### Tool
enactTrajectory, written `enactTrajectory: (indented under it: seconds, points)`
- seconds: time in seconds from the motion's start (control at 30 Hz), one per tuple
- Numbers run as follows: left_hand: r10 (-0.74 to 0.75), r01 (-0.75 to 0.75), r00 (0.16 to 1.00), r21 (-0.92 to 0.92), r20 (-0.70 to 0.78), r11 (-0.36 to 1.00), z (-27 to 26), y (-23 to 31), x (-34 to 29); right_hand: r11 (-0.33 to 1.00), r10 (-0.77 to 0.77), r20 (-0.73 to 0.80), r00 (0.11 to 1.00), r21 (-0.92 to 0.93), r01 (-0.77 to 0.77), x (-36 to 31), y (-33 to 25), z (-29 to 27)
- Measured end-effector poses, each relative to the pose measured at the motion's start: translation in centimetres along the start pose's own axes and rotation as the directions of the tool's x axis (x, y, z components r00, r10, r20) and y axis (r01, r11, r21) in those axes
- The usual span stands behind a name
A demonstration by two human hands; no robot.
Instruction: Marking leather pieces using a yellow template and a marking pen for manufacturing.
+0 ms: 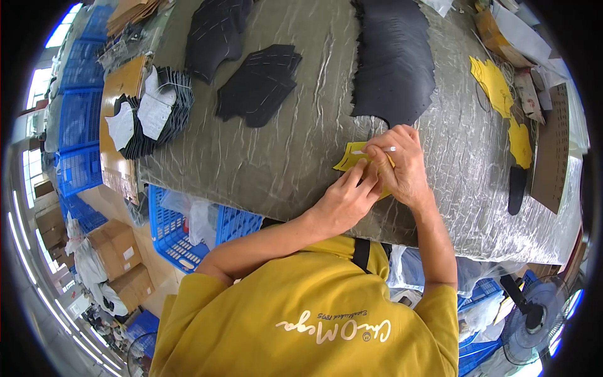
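My right hand closed round a slim white pen, its tip over a yellow template. Left hand unclenched, fingers resting on that template, which lies under both hands near my edge of the surface. Long stack of black pieces just beyond, at twelve o'clock. White-marked black pieces at ten; more yellow templates at two.
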State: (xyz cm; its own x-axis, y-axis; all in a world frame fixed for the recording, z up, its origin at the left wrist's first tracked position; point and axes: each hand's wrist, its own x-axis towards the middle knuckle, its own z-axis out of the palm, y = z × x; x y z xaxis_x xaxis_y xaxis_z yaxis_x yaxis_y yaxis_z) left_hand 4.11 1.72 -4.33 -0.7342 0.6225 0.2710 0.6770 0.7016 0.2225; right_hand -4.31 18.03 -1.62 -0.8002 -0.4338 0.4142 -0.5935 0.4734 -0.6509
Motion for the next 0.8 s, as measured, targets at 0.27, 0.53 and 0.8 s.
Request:
enactTrajectory:
  seconds: [0.27, 0.53, 0.8]
  points:
    - [0.005, -0.006, 1.0, 0.035, 0.03, 0.999, -0.6, 0.0, 0.4, 0.997, 0.022, -0.038, 0.999, -0.076, -0.024, -0.4, 0.4, 0.0]
    - [-0.023, 0.021, 0.998, 0.026, 0.052, 0.999, -1.4, 0.0, 0.9, 0.941, 0.242, -0.256, 0.936, -0.176, -0.291, -4.0, 0.6, -2.3]
    - [-0.034, 0.032, 0.997, 0.021, 0.075, 0.999, -1.6, 0.1, 1.2, 0.944, 0.215, -0.304, 0.928, -0.178, -0.277, -4.8, 0.5, -2.3]
